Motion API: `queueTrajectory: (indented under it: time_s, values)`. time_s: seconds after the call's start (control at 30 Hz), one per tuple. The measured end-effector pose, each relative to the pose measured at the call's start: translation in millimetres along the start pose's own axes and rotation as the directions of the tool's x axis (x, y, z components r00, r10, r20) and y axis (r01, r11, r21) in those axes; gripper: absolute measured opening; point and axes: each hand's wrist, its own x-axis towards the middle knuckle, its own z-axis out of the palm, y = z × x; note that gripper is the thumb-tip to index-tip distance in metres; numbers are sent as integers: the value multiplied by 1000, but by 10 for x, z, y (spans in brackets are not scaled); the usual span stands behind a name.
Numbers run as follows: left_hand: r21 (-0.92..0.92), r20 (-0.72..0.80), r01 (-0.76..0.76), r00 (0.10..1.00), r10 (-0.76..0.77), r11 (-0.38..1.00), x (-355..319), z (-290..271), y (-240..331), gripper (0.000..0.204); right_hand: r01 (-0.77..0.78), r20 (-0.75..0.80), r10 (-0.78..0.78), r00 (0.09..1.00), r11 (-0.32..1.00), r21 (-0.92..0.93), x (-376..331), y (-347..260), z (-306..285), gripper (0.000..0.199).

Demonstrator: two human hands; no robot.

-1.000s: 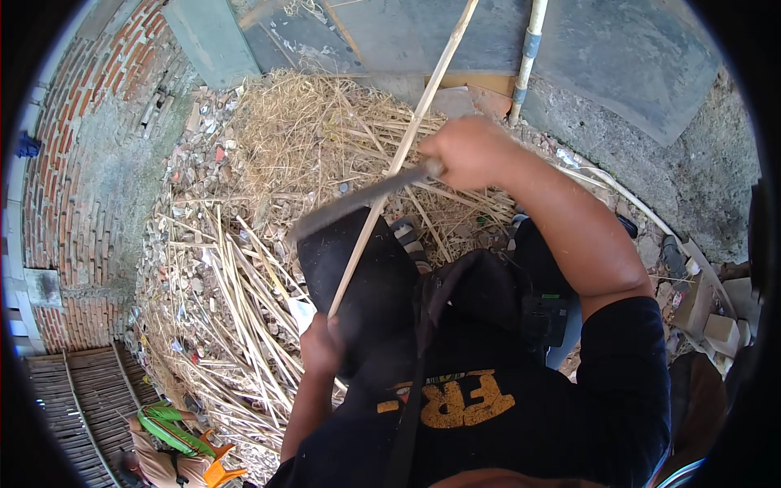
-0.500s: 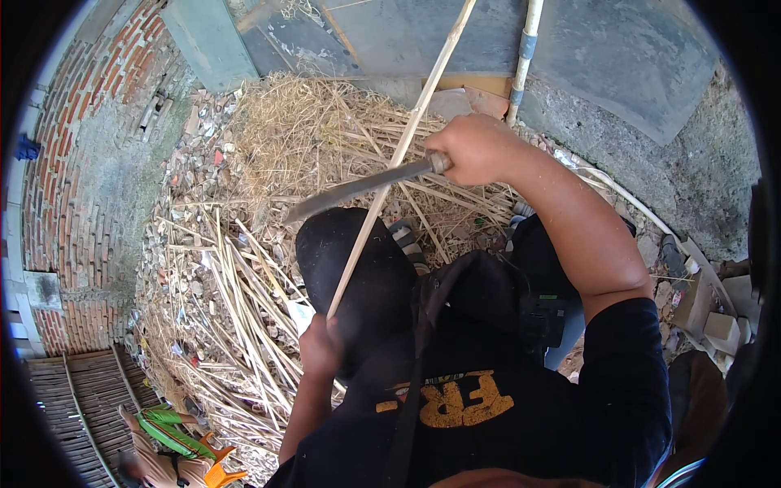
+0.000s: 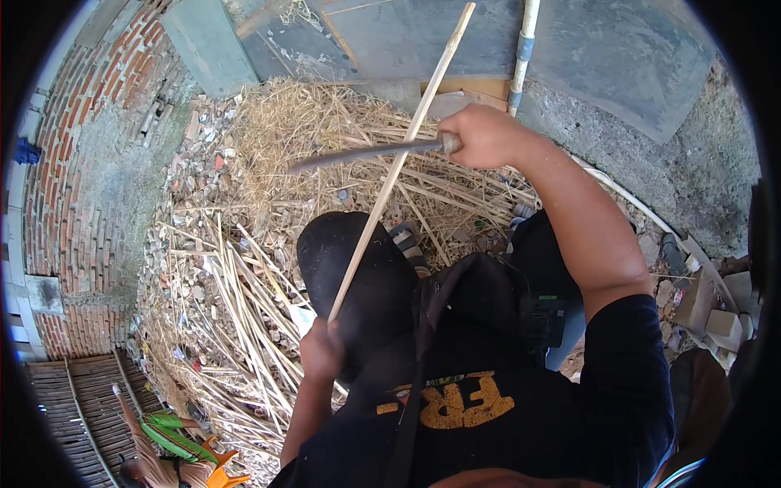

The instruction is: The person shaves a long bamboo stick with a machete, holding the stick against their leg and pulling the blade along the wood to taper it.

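Note:
My left hand [image 3: 322,351] is closed round the near end of a long, pale, split bamboo strip [image 3: 370,228]. The strip slants up and away to the right, passing over my black-clad left knee [image 3: 325,252]. In my right hand [image 3: 485,137] is the handle of a machete, gripped in a fist. Its long dark blade [image 3: 350,155] points left and crosses the upper half of the strip in the view. Whether the blade touches the strip there, I cannot tell.
Many split strips [image 3: 244,317] lie on the rubble at my left. Straw and shavings [image 3: 285,130] heap up ahead. Grey panels and a white pipe [image 3: 525,49] stand beyond. A brick wall [image 3: 81,163] rises at left. At lower left sits another person [image 3: 167,455]. Blocks [image 3: 722,329] lie at right.
My right hand has moved slightly away from me and to the right, and the machete blade is now more level. The strip's far end has dropped into view. The other person's arm has shifted.

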Motion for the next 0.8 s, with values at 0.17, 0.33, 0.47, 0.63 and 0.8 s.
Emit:
queueTrajectory:
  time_s: [0.17, 0.33, 0.47, 0.63, 0.8]
  values:
    - [-54, 47, -23, 999, 26, 998, 44, -69, -30, 29, 35, 65, -30, 997, 996, -86, -32, -134, -9, 18]
    - [-114, 189, 42, 982, -20, 993, 152, -249, 19, 26, -24, -173, 45, 984, 992, 124, 120, 243, 73, 18]
    - [-155, 192, 40, 981, -10, 987, 142, -242, 10, 28, 33, -79, -23, 997, 992, 125, 115, 107, 119, 18]
    - [-134, 65, -8, 998, 17, 991, 33, -58, -93, 48, 6, 88, -3, 996, 999, -39, 36, -140, 20, 20]
    - [-20, 106, 19, 994, -16, 1000, 75, -116, -59, 24, -144, -124, 162, 979, 979, 145, 198, 374, 56, 28]
